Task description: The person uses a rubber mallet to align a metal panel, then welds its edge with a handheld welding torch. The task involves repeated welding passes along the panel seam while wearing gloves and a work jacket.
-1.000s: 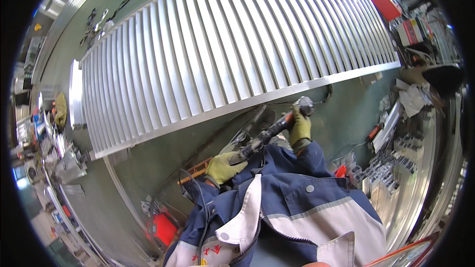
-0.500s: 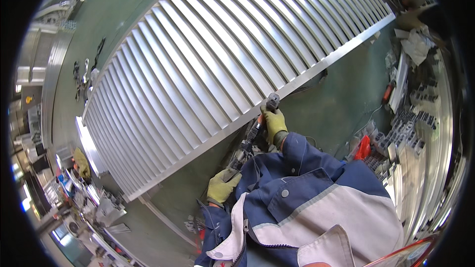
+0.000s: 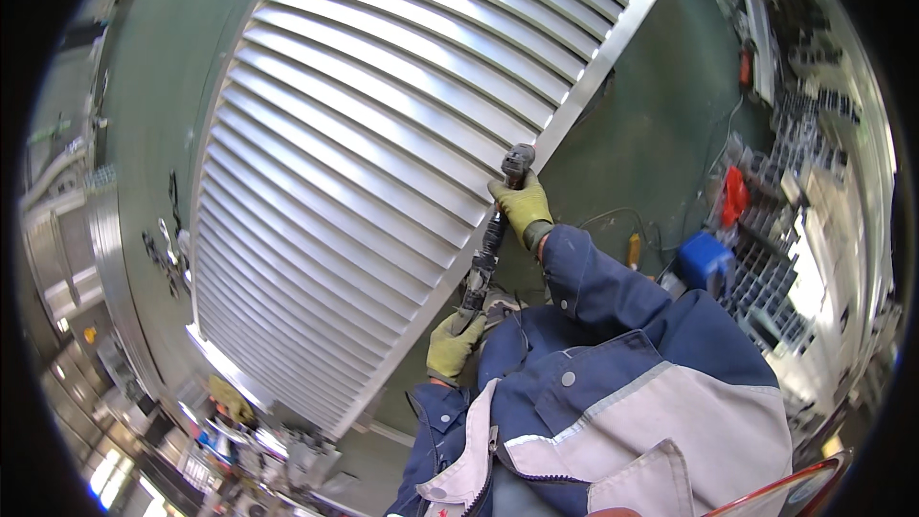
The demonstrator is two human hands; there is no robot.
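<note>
A large silver louvred metal panel [image 3: 325, 124] stretches from the upper right to the lower left, with many parallel slats and a flat edge rail [image 3: 589, 81]. My right hand [image 3: 525, 207], in a yellow-green glove, grips the front of a long, dark power tool [image 3: 486, 254] just behind its rounded head [image 3: 518, 161]. That head lies over the panel's near rail; whether it touches the metal I cannot tell. My left hand [image 3: 450, 348], gloved alike, is wrapped round the tool's rear end, close to my body. Tape-like wrapping covers part of the tool's body.
Green floor [image 3: 661, 124] surrounds the panel. On the right are a blue container [image 3: 706, 261], a red bag-like thing [image 3: 734, 196], stacked metal profiles [image 3: 766, 282] and a loose cable [image 3: 622, 213]. Cluttered parts [image 3: 239, 445] lie beyond the panel's lower-left end.
The view has turned, so the panel now runs more steeply. Both hands and the tool appear slightly higher and nearer the rail, grips unchanged. The blue container has come into sight.
</note>
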